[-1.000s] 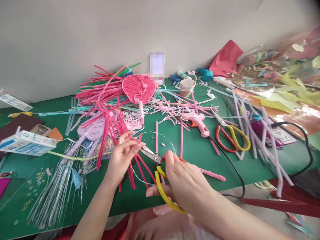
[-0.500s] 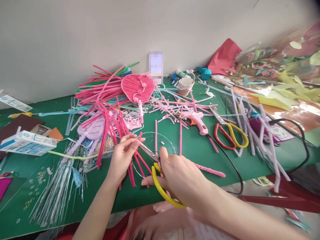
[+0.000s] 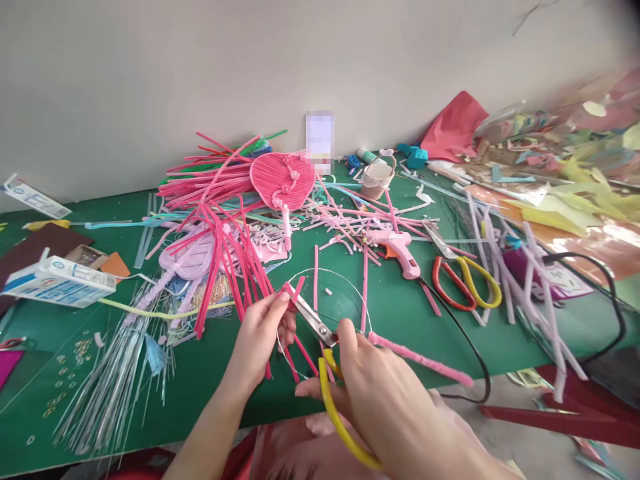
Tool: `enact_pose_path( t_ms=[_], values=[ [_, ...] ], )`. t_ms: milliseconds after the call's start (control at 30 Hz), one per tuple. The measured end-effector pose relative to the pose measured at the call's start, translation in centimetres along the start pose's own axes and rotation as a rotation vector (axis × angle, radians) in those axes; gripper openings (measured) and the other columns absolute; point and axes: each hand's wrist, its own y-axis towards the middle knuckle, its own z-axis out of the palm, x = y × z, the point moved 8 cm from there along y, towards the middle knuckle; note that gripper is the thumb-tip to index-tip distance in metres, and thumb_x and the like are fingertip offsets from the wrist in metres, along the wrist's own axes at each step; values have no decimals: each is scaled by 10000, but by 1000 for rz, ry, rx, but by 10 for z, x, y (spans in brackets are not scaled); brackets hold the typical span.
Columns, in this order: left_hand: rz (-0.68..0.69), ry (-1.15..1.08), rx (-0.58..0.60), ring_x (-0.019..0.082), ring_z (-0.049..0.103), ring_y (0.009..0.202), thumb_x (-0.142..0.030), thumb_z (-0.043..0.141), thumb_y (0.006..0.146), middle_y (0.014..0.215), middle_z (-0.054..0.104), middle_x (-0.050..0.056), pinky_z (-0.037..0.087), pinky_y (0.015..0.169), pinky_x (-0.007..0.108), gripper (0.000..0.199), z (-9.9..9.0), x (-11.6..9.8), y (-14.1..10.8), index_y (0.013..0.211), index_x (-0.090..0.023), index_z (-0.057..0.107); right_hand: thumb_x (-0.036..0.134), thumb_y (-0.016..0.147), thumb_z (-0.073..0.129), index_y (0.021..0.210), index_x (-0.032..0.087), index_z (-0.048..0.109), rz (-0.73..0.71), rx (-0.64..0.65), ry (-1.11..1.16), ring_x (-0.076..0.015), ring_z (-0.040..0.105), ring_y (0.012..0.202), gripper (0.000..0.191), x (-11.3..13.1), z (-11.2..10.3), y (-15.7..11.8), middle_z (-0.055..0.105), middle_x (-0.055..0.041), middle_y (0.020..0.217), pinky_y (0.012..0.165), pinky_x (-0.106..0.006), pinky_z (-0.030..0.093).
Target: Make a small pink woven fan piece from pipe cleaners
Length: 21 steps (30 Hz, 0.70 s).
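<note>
Bench (image 3: 505, 343): its green top ran back to a pale wall (image 3: 200, 67) and carried loose craft stock over most of its length.
Stem (image 3: 299, 288): a short pink end stood at the left fingertips, over the front of the bench, beside the scissor blades.
Left hand (image 3: 263, 340): thumb and forefinger were pinched on the stem; the other fingers were curled beneath.
Right hand (image 3: 375, 383): closed about the handles of the scissors (image 3: 324, 331), one yellow loop showing outside the grip.
Blades: pointed up and left, tips at the stem; whether they had closed on it could not be told.
Step in hand: judged to be trimming the stem to length.
Next move: judged to call for a steady pinch, a square cut and blades kept clear of the fingertips.
Hoop (image 3: 367, 305): thin white wire, curved behind the scissors and past the left hand; contact with that hand was unclear.
Rod (image 3: 425, 360): pink, wrapped, lay right of the hoop, its near end at the wire.
Bundle (image 3: 213, 267): long pink stems, fanned left of the hands.
Glue gun (image 3: 399, 248): lay on its side beyond the right hand, with spare scissors (image 3: 465, 280) to its right.
Fan (image 3: 283, 181): heart-shaped, pink, at the rear.
Basket (image 3: 376, 187): upright, right of the fan.
</note>
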Motion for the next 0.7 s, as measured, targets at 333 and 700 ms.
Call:
enact_pose_path(
  t_ms=[333,700],
  values=[
    [137,-44,-212,88,477,407,-508,615,899,501,526,-51,338,341,172,430,-9,0,-4,622,-187,543,615,833,679,891,180,493,91,25,70,-196,662,469,477,15,0,6,621,-12,601,380,-235,343],
    [141,-90,-123,151,628,504,-410,704,808,612,627,-8,491,424,219,258,-36,-42,8,702,-183,646,624,885,606,952,175,461,11,144,77,-315,743,642,477,12,-27,38,659,-35,609,428,-269,250]
  ],
)
